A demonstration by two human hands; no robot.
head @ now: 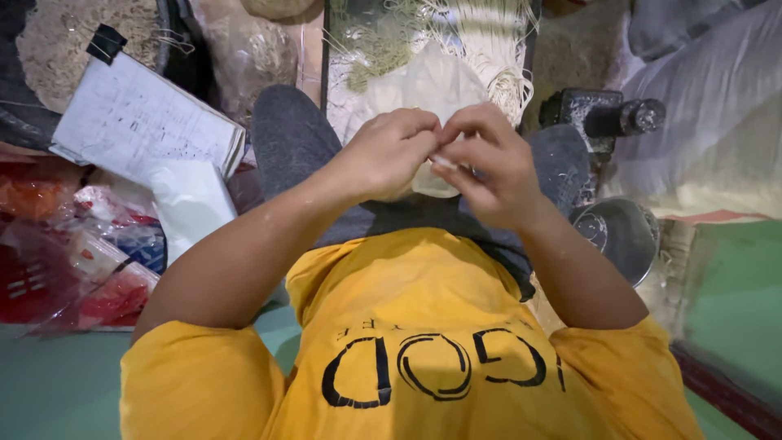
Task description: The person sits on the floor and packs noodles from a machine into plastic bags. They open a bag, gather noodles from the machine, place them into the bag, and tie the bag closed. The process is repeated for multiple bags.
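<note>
My left hand and my right hand meet in front of me above my lap, fingertips pinched together. Between the fingers sits a small pale piece, too small to identify. Behind the hands lies a cream-coloured bag or cloth resting on my grey-trousered knees, with pale fibre strands beyond it. Both hands grip the pale piece at the same spot.
A clipped notebook with handwritten pages lies to the left, above red plastic packets. A black metal tool and a round metal bowl sit to the right. White sacks fill the right side; the floor is green.
</note>
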